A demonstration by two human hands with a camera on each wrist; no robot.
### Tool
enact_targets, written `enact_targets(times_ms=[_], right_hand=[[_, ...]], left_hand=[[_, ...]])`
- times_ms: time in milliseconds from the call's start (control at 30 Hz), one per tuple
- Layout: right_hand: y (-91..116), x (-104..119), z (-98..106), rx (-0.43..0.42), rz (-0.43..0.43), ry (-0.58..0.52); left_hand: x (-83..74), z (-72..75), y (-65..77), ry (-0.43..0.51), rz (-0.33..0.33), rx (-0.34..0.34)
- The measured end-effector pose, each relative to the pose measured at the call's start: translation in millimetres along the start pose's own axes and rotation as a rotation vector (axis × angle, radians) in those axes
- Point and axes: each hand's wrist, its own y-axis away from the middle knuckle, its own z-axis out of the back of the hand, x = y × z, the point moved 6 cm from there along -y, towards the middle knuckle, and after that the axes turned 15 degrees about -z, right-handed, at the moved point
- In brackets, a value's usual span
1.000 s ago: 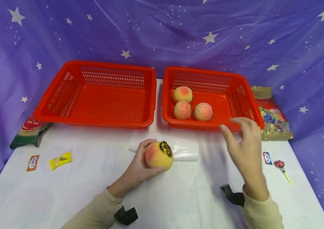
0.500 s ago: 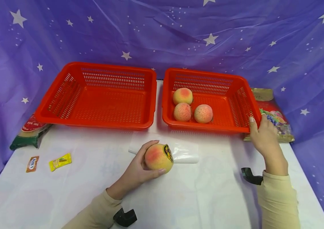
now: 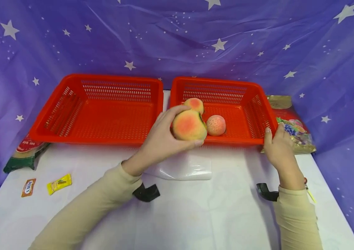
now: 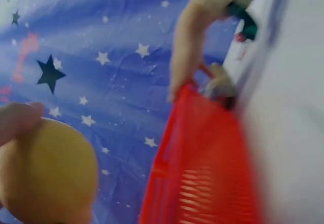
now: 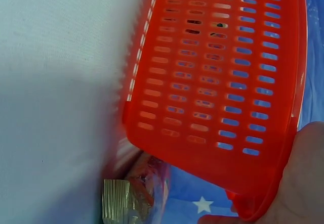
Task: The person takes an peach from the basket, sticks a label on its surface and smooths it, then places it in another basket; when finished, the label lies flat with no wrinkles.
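My left hand (image 3: 161,137) holds a yellow-pink peach (image 3: 189,125) above the front rim of the right-hand red plastic basket (image 3: 239,141). In the left wrist view, the thumb or a finger lies over the top of that peach (image 4: 50,173). Inside the basket, one peach (image 3: 194,103) shows at the back left and another peach (image 3: 216,125) near the front; the held fruit hides the spot beside them. My right hand (image 3: 280,149) grips the basket's front right corner. In the right wrist view, the hand (image 5: 304,183) wraps the rim of the slotted basket wall (image 5: 197,155).
A second red basket (image 3: 86,139) stands at the left with nothing visible in it. Bags lie beside the baskets: green-red (image 3: 24,152) left, gold-red (image 3: 298,135) right. Small candy packets (image 3: 59,184), a lollipop (image 3: 310,194) and a white plastic sheet (image 3: 183,170) lie on the table.
My left hand has carried the peach from over the table forward to the right basket's front rim. My right hand has moved right from above the basket's front and taken hold of its corner.
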Motion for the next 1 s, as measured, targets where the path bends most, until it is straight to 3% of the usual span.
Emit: enact_targets(times_ms=[100, 200, 333, 433, 633, 1000], right_hand=[[-1, -1, 1, -0.007, -0.011, -0.003], [-1, 0, 2, -0.017, -0.008, -0.010], [-1, 7, 1, -0.023, 0.012, -0.015], [-2, 9, -2, -0.019, 0.013, -0.015], [0, 6, -4, -0.026, 0.015, -0.035], [-3, -6, -2, -0.042, -0.009, -0.069]], left_hand=[[-2.9, -13.1, -50.8, -0.018, -0.034, 0.075], [4.7, -33.8, -92.6, -0.020, 0.003, 0.218], [27.3, -59.5, -132.2, -0.024, 0.084, 0.385], [46.6, -74.3, -151.4, -0.073, 0.127, 0.457], [76.4, -97.8, -167.5, -0.168, 0.135, 0.525], [102.8, -127.6, -169.0, -0.246, 0.154, 0.607]])
